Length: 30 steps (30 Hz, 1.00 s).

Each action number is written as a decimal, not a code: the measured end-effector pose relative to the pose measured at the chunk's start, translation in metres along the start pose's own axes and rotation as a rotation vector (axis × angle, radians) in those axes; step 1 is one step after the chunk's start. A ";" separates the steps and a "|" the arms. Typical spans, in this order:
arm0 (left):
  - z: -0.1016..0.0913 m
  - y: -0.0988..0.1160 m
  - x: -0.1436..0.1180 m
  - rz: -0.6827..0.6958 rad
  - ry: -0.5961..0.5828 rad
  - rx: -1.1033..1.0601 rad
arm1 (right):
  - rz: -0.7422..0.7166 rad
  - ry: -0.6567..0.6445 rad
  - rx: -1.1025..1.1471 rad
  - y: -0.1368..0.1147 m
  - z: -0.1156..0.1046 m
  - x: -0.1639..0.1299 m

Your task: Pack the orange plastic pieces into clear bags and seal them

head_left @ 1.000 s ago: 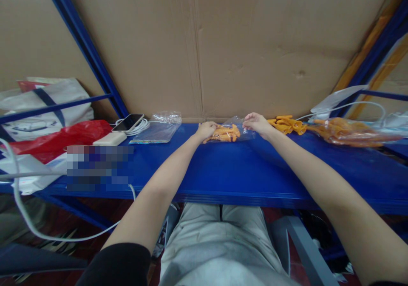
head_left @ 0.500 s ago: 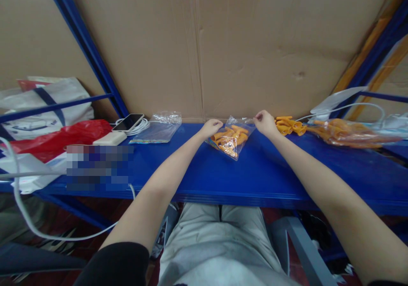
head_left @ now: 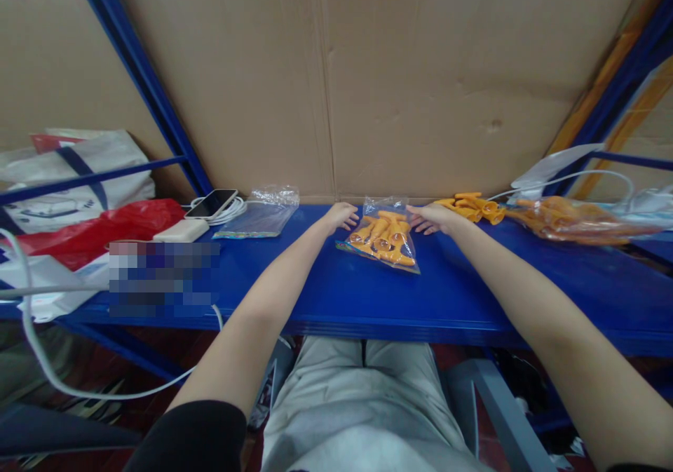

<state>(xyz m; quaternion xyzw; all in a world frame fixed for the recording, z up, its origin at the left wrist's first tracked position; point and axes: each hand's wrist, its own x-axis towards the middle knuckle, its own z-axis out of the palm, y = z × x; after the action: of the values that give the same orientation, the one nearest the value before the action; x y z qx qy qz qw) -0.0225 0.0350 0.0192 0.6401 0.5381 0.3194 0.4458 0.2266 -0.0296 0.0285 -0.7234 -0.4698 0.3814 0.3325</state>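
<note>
A clear plastic bag (head_left: 386, 205) lies on the blue shelf, filled with several orange plastic pieces (head_left: 383, 233) that have flared, hollow ends. Just left of the bag is my left hand (head_left: 341, 217), its fingers apart and holding nothing. On the other side, my right hand (head_left: 430, 218) is open with spread fingers, their tips close to the bag's right edge; whether they touch it I cannot tell. Loose orange pieces (head_left: 476, 209) of the same sort sit behind and right of my right wrist.
Flat clear bags (head_left: 257, 216) are stacked to the left, beside a phone (head_left: 213, 203) on a coiled white cable. A red plastic bag (head_left: 105, 226) lies farther left. At right is a larger bag of orange pieces (head_left: 573, 219). Cardboard (head_left: 410, 93) walls the back.
Both hands have let go of the bag's upper corners and their fingers have opened. The bag now lies flatter and slightly turned, with its orange pieces spread lower.
</note>
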 end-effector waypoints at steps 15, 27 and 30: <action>0.003 -0.017 0.021 0.072 0.012 -0.013 | -0.146 -0.058 0.565 0.002 0.027 0.002; -0.021 -0.018 0.006 0.022 -0.070 -0.295 | -0.136 -0.057 0.624 0.005 0.033 0.002; -0.021 -0.017 0.008 0.013 -0.098 -0.278 | -0.167 -0.047 0.629 0.007 0.035 0.005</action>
<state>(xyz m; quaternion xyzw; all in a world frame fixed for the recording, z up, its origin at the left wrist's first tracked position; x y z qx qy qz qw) -0.0464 0.0482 0.0117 0.5906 0.4622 0.3619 0.5537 0.2002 -0.0230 0.0044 -0.5351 -0.3940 0.4960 0.5589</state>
